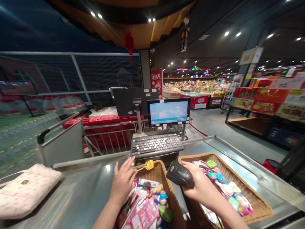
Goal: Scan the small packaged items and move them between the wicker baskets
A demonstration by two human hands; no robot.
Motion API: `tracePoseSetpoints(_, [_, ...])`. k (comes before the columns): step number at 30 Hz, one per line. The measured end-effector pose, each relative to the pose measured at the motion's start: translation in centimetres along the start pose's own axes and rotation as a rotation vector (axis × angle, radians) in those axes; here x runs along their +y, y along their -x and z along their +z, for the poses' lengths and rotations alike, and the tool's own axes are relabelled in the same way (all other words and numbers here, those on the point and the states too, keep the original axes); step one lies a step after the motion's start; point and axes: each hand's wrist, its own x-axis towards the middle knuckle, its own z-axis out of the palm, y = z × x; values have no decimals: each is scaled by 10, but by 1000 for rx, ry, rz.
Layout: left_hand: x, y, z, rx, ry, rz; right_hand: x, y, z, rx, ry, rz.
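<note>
Over the left wicker basket [175, 197], my left hand [122, 181] pinches the thin white stick of a lollipop [149, 164] with a yellow top. The lollipop points to the right, near the basket's far edge. A black barcode scanner [180, 174] is in my right hand [200, 184], its head turned left towards the lollipop. My right forearm crosses the right wicker basket [258, 203] and hides part of it. Pink packets [144, 216], a blue-topped figure [163, 196] and other small sweets or toys fill the left basket.
Behind the baskets stand a keyboard [157, 143] and a lit monitor [169, 112]. A pale pink bag [30, 190] lies on the metal counter [83, 187] at left. Colourful small items [228, 187] lie in the right basket. Stacked gift boxes [269, 95] stand beyond, at right.
</note>
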Motion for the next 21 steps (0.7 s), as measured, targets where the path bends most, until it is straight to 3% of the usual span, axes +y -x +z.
tracePoseSetpoints(8, [-23,47,-5,-134,16,-77,-13,1,17,-73,-2,39])
tracePoseSetpoints(16, [-34,75,-3,-266,32,-139,-36,-3,34,-127,-101,-23])
tracePoseSetpoints(21, [-32,84,3,-338,2,-182,-39,-1,47,-114,-108,5])
